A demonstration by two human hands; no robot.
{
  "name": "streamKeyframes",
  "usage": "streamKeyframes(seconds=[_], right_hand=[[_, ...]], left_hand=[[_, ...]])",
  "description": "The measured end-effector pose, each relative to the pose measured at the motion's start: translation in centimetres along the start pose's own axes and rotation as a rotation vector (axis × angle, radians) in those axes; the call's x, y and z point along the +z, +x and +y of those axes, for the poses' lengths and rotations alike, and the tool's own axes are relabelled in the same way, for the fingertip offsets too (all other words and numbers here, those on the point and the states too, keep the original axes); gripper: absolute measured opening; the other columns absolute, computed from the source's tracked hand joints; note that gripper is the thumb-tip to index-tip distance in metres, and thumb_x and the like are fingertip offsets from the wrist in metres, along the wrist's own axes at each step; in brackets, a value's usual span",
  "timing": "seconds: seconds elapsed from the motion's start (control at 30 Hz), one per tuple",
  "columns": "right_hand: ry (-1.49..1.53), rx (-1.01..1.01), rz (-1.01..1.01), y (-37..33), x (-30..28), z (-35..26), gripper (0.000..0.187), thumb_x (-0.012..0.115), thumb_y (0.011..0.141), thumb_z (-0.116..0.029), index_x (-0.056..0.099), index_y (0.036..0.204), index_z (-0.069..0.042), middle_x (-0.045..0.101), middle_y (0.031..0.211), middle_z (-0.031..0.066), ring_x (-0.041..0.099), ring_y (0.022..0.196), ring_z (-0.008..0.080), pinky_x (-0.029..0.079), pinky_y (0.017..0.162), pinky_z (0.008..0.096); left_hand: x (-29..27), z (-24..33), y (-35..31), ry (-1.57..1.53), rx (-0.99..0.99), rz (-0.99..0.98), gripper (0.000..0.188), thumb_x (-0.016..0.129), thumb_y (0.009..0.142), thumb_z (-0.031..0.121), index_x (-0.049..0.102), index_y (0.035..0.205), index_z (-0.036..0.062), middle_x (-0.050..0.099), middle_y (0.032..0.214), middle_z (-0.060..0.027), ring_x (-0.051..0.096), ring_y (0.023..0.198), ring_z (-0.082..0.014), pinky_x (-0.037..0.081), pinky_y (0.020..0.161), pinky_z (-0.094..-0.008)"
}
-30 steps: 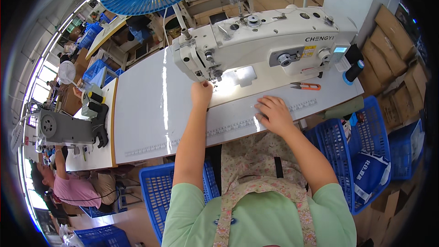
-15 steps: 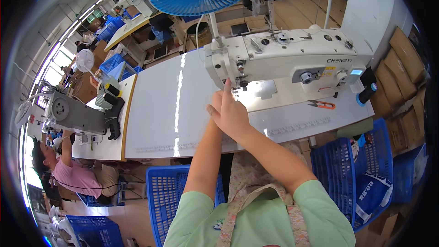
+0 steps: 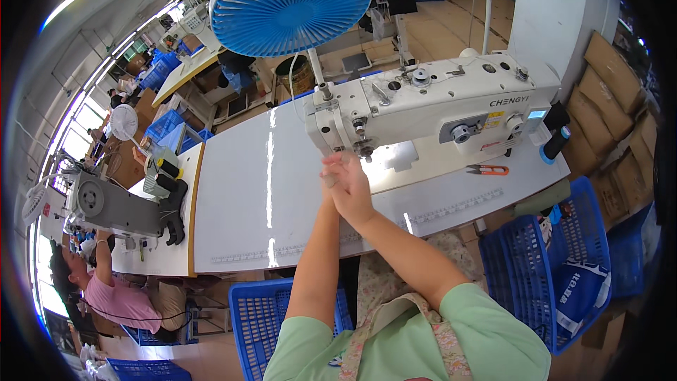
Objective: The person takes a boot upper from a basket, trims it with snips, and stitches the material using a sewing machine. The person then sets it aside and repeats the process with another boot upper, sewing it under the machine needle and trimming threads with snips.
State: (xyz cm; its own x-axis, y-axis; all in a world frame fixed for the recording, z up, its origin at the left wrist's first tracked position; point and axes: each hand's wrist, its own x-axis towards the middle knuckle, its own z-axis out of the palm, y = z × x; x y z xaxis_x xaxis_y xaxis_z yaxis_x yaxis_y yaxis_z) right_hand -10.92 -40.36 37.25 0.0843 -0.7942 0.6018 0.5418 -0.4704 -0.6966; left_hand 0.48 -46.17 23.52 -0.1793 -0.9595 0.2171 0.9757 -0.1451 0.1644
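Both my hands are at the needle end of a white sewing machine (image 3: pixel 423 102). My right hand (image 3: pixel 351 187) is in front, its fingers bent together close under the machine head and slightly smeared by motion. Anything between its fingertips is too small to make out. My left hand (image 3: pixel 327 196) is mostly hidden behind the right one, with the wrists crossing, so its fingers do not show. Just right of my hands is the shiny metal plate (image 3: pixel 396 156) on the machine bed. The white tabletop (image 3: pixel 233 190) spreads out to the left.
Orange-handled thread snips (image 3: pixel 488 170) and a dark thread cone (image 3: pixel 556 145) lie to the right. A blue fan (image 3: pixel 293 7) stands above the machine head. Blue baskets (image 3: pixel 515 275) flank me below the table. On the left, a person in pink (image 3: pixel 127 303) sits at another sewing machine (image 3: pixel 116 201).
My right index finger, raised toward the machine head before, is now bent in with the other fingers. The view has shifted, so the machine and table sit lower and slightly left.
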Motion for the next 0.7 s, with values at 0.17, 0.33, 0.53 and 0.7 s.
streamKeyframes(seconds=[0.17, 0.33, 0.53, 0.7], right_hand=[[-0.445, 0.066, -0.131, -0.6, -5.0, -2.5, 0.025, 0.066, 0.091, -0.013, 0.064, 0.113, -0.001, 0.068, 0.080, 0.0089, 0.062, 0.062, 0.0132, 0.050, 0.062, 0.0266], [-0.877, 0.095, -0.423, 0.7, -10.1, -1.2, 0.030, 0.067, 0.082, -0.014, 0.068, 0.111, -0.009, 0.069, 0.080, 0.0089, 0.067, 0.070, 0.0243, 0.051, 0.063, 0.0359], [-1.075, -0.146, -0.627, 0.1, -11.9, 3.4, 0.030, 0.066, 0.080, -0.016, 0.071, 0.110, -0.017, 0.063, 0.109, 0.0064, 0.058, 0.101, 0.0255, 0.045, 0.086, 0.0396], [-1.130, -0.183, -0.546, -0.5, -12.0, 3.9, 0.027, 0.069, 0.081, -0.021, 0.071, 0.107, -0.014, 0.063, 0.103, 0.0071, 0.057, 0.100, 0.0244, 0.042, 0.089, 0.0400]], left_hand=[[0.4, 0.4, -0.8, 0.962, 0.224, 0.214, 0.014, 0.072, 0.074, 0.014, 0.068, 0.083, 0.0027, 0.067, 0.081, -0.0117, 0.060, 0.076, -0.0266, 0.048, 0.073, -0.0373], [4.7, 0.3, -2.9, 1.996, 0.195, 0.468, 0.014, 0.074, 0.072, 0.010, 0.070, 0.085, 0.0046, 0.064, 0.099, -0.0133, 0.058, 0.097, -0.0279, 0.047, 0.085, -0.0371], [7.6, -1.3, -3.5, 2.195, 0.265, 0.382, 0.009, 0.071, 0.073, 0.008, 0.068, 0.081, 0.0052, 0.064, 0.099, -0.0133, 0.058, 0.099, -0.0301, 0.049, 0.084, -0.0390], [7.6, -1.0, -2.5, 2.349, 0.319, 0.191, 0.009, 0.070, 0.070, 0.006, 0.063, 0.074, 0.0039, 0.062, 0.076, -0.0094, 0.057, 0.087, -0.0309, 0.048, 0.079, -0.0398]])
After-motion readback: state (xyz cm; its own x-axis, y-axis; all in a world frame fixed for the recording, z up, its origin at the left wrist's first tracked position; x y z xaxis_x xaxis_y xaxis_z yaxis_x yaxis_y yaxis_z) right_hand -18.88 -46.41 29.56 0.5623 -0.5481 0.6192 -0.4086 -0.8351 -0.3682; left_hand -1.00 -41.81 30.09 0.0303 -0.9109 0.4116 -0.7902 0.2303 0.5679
